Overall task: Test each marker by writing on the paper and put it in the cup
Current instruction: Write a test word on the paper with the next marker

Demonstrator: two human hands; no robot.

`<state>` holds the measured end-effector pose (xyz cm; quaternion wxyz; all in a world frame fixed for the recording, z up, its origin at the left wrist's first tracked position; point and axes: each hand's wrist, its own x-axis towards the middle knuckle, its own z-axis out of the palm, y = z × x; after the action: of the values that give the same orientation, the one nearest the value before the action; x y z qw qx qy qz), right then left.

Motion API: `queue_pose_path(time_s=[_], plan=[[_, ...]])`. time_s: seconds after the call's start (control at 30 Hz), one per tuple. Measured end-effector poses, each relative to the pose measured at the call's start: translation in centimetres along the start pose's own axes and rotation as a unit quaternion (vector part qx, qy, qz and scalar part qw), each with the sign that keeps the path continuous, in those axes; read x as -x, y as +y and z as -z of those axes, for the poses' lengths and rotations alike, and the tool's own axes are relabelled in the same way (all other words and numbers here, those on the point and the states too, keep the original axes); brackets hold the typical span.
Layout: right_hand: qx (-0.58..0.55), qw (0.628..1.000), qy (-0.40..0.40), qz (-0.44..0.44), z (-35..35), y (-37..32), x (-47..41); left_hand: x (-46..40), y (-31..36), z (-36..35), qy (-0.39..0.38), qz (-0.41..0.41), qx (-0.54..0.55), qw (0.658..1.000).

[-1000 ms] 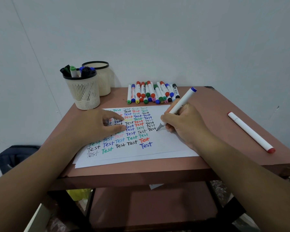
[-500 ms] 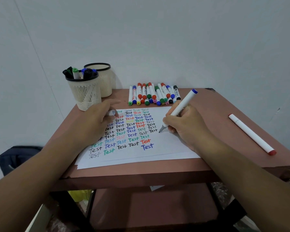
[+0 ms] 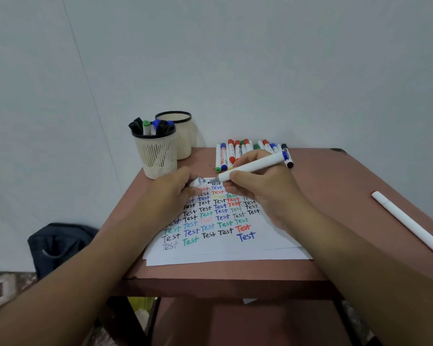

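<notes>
Right hand (image 3: 258, 193) grips a white marker (image 3: 250, 167) with a blue end, tip pointing left and meeting a small cap (image 3: 199, 181) pinched in the left hand (image 3: 175, 189). Both hands sit over the top edge of the paper (image 3: 223, 250), which is covered in rows of "Test" in black, blue, green and red. Can't tell if the tip is already inside the cap.

Front cup (image 3: 156, 153), cream mesh with a black rim, holds several markers standing upright: black, green and blue ends show. Back cup (image 3: 179, 136) stands just behind it, touching or nearly so; contents not visible from this angle.

Row of markers (image 3: 235, 151) lies at the table's far edge, partly hidden behind the right hand. One white marker with a red end (image 3: 408, 223) lies alone, well apart on the right side of the table (image 3: 335, 186). Dark bag (image 3: 58, 245) on the floor at left.
</notes>
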<state>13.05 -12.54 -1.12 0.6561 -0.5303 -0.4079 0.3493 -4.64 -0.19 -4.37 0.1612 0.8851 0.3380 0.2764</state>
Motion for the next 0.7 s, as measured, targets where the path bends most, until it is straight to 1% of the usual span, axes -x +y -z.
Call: queue_pose_path(time_s=[0.13,0.43,0.6,0.7], plan=[[0.021,1.000,0.002,0.000,-0.9,0.4,-0.7,-0.2,-0.3,-0.2,-0.003,-0.006,0.006,1.000],[0.044,0.999,-0.008,-0.006,-1.7,0.9,-1.2,0.0,-0.3,-0.1,0.006,-0.060,0.027,0.998],[0.055,0.998,-0.004,0.002,-2.0,0.8,-1.6,0.0,-0.7,-0.3,0.006,-0.034,0.041,0.999],[0.058,0.998,-0.009,0.006,-2.1,0.7,-1.8,-0.2,-0.8,-0.5,0.010,-0.034,0.039,0.999]])
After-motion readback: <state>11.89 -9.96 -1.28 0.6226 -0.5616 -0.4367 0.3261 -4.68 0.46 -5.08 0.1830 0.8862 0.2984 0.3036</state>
